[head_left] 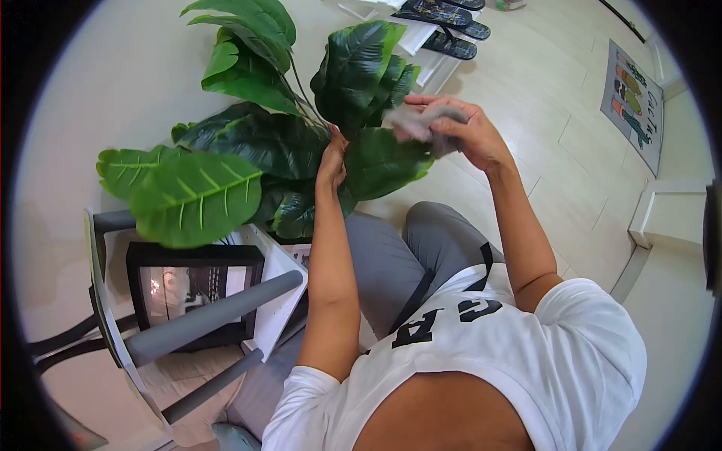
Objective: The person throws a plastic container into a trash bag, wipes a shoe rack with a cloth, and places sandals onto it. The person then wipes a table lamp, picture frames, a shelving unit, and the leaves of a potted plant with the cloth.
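Observation:
A leafy plant [278,146] with broad, glossy green leaves fills the upper left and middle of the view. My left hand [333,159] is closed around its stems near the centre, partly hidden among the leaves. To the right, my right hand [474,134] grips a greyish cloth [423,120], which is blurred by motion. The cloth is at the edge of a large leaf [387,161]; I cannot tell whether it touches the leaf. The base of the plant is hidden behind leaves and my left arm.
A white shelf with grey bars [214,319] stands at the lower left, holding a black picture frame [135,282]. Several dark slippers [450,45] sit on a white rack at the top. A cactus-print mat [632,105] lies on the pale floor at right.

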Demonstrator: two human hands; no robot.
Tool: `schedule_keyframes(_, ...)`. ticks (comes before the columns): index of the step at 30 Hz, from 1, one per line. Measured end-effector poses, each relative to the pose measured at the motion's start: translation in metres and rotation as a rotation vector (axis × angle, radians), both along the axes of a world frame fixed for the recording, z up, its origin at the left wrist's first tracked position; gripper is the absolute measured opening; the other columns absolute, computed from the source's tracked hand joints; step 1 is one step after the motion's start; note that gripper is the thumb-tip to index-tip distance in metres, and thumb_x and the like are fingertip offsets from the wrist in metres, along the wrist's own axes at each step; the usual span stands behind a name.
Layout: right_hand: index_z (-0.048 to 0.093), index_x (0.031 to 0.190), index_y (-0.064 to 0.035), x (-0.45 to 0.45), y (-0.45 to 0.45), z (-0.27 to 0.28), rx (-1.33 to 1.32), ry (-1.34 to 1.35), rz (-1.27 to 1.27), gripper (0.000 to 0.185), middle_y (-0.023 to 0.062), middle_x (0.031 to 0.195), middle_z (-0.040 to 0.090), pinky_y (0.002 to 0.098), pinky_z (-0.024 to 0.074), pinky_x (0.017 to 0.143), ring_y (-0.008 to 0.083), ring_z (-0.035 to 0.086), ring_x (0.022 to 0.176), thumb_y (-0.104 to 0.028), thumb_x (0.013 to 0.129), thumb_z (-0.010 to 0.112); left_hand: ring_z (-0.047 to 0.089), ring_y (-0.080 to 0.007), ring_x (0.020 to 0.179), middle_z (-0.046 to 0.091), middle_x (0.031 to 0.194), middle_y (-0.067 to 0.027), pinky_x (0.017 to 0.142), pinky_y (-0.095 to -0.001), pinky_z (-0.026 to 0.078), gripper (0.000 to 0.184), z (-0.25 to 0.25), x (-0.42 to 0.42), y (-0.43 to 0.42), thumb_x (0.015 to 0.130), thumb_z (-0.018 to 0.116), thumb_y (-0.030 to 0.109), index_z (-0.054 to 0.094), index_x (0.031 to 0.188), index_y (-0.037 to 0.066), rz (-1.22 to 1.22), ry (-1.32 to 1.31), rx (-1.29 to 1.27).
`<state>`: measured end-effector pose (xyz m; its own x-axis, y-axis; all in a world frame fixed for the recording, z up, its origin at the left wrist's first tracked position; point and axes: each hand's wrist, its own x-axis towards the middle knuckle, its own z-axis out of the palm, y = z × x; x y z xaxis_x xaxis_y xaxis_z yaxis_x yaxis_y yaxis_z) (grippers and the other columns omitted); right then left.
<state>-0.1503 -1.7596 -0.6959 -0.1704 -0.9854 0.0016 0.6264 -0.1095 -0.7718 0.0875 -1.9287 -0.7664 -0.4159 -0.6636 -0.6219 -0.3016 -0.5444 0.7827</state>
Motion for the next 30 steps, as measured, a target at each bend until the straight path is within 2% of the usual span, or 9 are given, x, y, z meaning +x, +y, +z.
schedule_keyframes(4,0.062,0.086,-0.0023,0.024,0.002,0.002,-0.072,0.352,0.147,0.015,0.0121,0.119,0.053,0.0316,0.0385,0.091,0.0171,0.052,0.103,-0.011,0.075,0.065,0.041,-0.0237,0.117,0.043,0.129,-0.0146,0.094,-0.0335,0.037,0.088,-0.001,0.009,0.005,0.081,0.024,0.071,0.029,0.136,0.002,0.021,-0.012,-0.052)
schedule_keyframes(6,0.06,0.085,-0.002,0.035,-0.003,-0.01,0.012,0.311,0.087,0.011,0.013,0.117,0.054,0.0287,0.0401,0.087,0.0152,0.053,0.099,-0.008,0.076,0.063,0.053,-0.016,0.101,0.048,0.124,-0.0126,0.079,-0.029,0.048,0.088,0.001,0.014,0.012,0.081,0.022,0.07,0.036,0.131,0.0,0.024,0.018,-0.226)
schedule_keyframes(10,0.056,0.09,-0.0036,0.023,-0.002,-0.02,0.073,0.34,-0.071,0.012,0.0071,0.092,0.061,0.0239,0.0471,0.066,0.012,0.058,0.078,-0.007,0.079,0.06,0.031,-0.0263,0.127,0.036,0.136,-0.0149,0.102,-0.039,0.026,0.088,0.014,0.034,0.033,0.081,0.028,0.07,0.024,0.137,0.002,0.003,0.091,-0.176)
schedule_keyframes(14,0.052,0.095,-0.0049,0.005,0.006,-0.035,0.055,0.032,-0.452,0.013,0.0049,0.084,0.06,0.0266,0.0498,0.064,0.0124,0.059,0.074,-0.013,0.086,0.056,0.051,-0.0268,0.107,0.044,0.128,-0.0153,0.09,-0.0364,0.041,0.069,0.031,0.052,0.072,0.088,0.036,0.056,0.038,0.13,0.001,0.165,-0.034,-0.268)
schedule_keyframes(18,0.049,0.1,-0.0053,-0.003,0.012,-0.12,0.166,-0.123,-0.527,0.016,0.0075,0.086,0.06,0.0295,0.0506,0.066,0.0164,0.06,0.078,-0.016,0.088,0.052,0.053,-0.0311,0.099,0.046,0.122,-0.0195,0.089,-0.041,0.044,0.039,0.02,0.066,0.127,0.09,0.047,0.02,0.044,0.123,-0.002,0.582,0.21,-0.326)
schedule_keyframes(19,0.048,0.1,-0.0063,0.008,0.015,-0.131,0.346,-0.072,-0.471,0.013,0.0075,0.087,0.058,0.033,0.0508,0.066,0.019,0.059,0.078,-0.014,0.089,0.049,0.053,-0.0304,0.097,0.049,0.113,-0.0198,0.089,-0.0433,0.045,0.038,0.016,0.066,0.139,0.084,0.047,0.002,0.043,0.121,-0.003,0.786,0.305,-0.252)
schedule_keyframes(24,0.049,0.104,-0.0048,0.088,-0.044,-0.294,0.767,-0.582,0.15,0.022,0.0156,0.096,0.057,0.0512,0.0509,0.071,0.0326,0.059,0.085,-0.016,0.085,0.049,0.048,-0.0282,0.095,0.045,0.104,-0.0147,0.088,-0.0443,0.044,0.036,0.022,0.051,0.185,0.079,0.052,-0.002,0.045,0.115,0.0,1.089,0.428,0.124)
schedule_keyframes(29,0.05,0.11,-0.0038,0.192,-0.075,-0.27,0.588,-0.69,-0.002,0.028,0.0154,0.106,0.055,0.0545,0.0426,0.083,0.0312,0.054,0.097,-0.02,0.087,0.048,0.044,-0.0309,0.108,0.041,0.115,-0.0182,0.097,-0.0451,0.037,0.039,0.055,0.053,0.211,0.079,0.051,-0.005,0.043,0.117,0.001,0.993,0.593,0.29)
schedule_keyframes(30,0.05,0.11,-0.0032,0.208,-0.085,-0.289,0.4,-0.56,-0.262,0.029,0.0148,0.108,0.055,0.0522,0.0424,0.084,0.0328,0.054,0.098,-0.019,0.085,0.05,0.044,-0.0309,0.108,0.041,0.115,-0.0182,0.097,-0.0451,0.037,0.039,0.056,0.06,0.217,0.079,0.051,-0.005,0.043,0.117,0.001,0.983,0.583,0.295)
